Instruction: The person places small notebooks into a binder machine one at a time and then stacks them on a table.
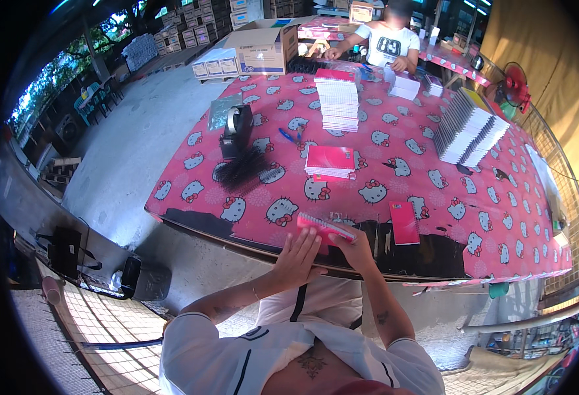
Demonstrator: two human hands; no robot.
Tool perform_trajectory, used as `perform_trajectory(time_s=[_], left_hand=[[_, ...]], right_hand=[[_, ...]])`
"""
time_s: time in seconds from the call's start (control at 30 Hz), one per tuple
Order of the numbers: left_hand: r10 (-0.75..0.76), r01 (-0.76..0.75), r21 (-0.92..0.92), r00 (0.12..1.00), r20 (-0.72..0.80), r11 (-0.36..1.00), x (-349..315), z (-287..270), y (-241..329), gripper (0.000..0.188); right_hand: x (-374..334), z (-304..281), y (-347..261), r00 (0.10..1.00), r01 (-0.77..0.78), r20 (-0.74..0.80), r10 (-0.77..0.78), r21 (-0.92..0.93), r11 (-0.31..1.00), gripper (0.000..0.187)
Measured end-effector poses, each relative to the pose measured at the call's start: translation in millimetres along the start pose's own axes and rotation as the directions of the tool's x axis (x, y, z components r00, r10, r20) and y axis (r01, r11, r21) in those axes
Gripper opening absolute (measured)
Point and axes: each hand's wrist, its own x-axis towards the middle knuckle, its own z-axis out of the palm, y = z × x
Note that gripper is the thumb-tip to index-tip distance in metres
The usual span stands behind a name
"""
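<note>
A small pink spiral notebook point(326, 228) is at the near edge of the table, its coil along the far side. My right hand point(356, 250) grips its right end, fingers closed. My left hand point(299, 253) rests against its near left side with fingers stretched out. To the right, a pink notebook point(404, 222) lies flat on a bare black patch of the table. Beyond my hands sits a short stack of pink notebooks point(329, 160), with a taller notebook stack point(339, 104) farther back.
Left on the patterned pink tablecloth point(372, 192) are black binding coils point(242, 172), a tape dispenser point(235, 133) and a blue-handled tool point(287, 135). Stacked spiral notebooks point(468, 128) stand at the right. Across the table a person point(389, 45) handles white paper near a carton point(260, 49).
</note>
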Motion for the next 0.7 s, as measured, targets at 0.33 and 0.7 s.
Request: perform_trajectory(time_s=[0.33, 0.7], left_hand=[[0.12, -0.113, 0.091, 0.99, -0.077, 0.989, 39, -10, -28, 0.086], [0.005, -0.009, 0.027, 0.985, 0.174, 1.0, 17, -10, 5, 0.086]], right_hand=[[-1, 7, 18, 0.997, -0.042, 0.06, 0.046, -0.059, 0.997, 0.029], [-3, 10, 25, 0.998, -0.059, 0.026, 0.062, -0.109, 0.992, 0.034]])
